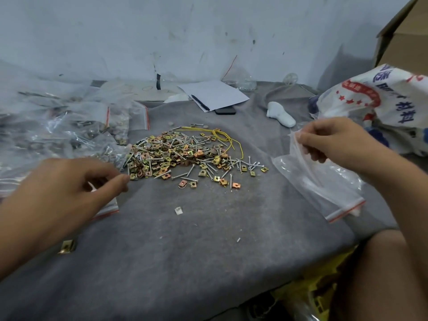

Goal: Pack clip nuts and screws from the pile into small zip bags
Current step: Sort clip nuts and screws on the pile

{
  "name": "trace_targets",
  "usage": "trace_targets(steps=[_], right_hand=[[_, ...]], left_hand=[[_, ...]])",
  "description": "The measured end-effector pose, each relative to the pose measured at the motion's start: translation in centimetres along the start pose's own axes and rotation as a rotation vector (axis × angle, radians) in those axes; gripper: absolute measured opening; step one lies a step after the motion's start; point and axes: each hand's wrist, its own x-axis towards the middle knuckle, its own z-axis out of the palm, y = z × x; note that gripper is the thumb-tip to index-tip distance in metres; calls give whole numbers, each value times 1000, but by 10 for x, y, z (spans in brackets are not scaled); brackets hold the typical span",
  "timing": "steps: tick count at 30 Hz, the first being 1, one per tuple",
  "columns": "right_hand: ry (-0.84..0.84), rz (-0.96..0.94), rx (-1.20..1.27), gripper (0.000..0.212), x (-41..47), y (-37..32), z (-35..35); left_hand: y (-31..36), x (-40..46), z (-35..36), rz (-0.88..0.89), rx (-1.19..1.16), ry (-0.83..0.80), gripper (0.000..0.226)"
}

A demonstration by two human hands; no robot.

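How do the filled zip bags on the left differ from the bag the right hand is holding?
The filled zip bags hold hardware and lie heaped on the grey cloth, untouched. The held bag looks empty and is lifted by one edge, pinched in the right hand above a flat stack of empty bags. Both kinds are clear plastic; red seal strips show on the filled bags and the stack.
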Motion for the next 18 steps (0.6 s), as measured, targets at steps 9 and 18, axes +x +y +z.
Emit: trace_targets(steps=[9, 18], right_hand=[[-197, -78, 317, 26, -45, -61, 94], [-234, -235, -92, 22, -80, -62, 155]], left_hand=[[80, -14, 3, -119, -810, -334, 36], [97, -24, 40, -454, -1005, -469, 37]])
